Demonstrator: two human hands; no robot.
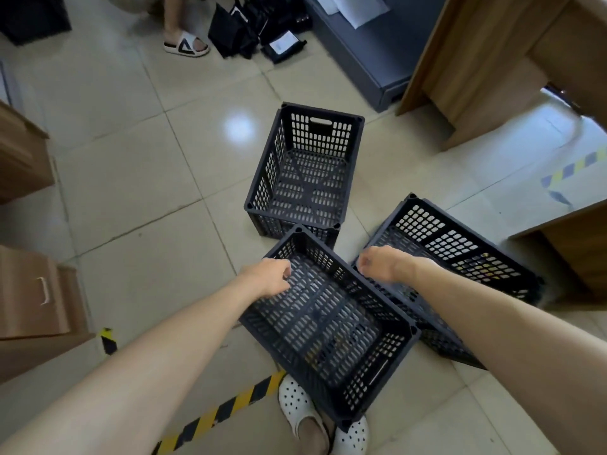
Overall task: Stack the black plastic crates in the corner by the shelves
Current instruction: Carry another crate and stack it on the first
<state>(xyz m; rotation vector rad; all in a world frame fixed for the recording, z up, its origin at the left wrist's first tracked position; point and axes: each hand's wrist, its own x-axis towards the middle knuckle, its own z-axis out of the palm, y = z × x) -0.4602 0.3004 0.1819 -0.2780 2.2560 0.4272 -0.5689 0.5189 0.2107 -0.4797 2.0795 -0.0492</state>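
Three black lattice plastic crates are in view on the tiled floor. The far crate [305,178] stands upright and empty on the floor ahead. The near crate [328,326] is tilted above my white shoes, its far corner touching the far crate. My left hand [271,277] curls over its left rim. My right hand [377,264] is closed at its right rim. A third crate [460,251] lies tipped on the right, partly hidden behind the near crate and my right forearm.
A wooden desk [486,70] stands at the back right and wooden cabinets [29,290] on the left. A grey unit [368,50], black bags [249,27] and another person's sandalled foot [185,42] are at the back. Yellow-black tape [223,412] crosses the floor.
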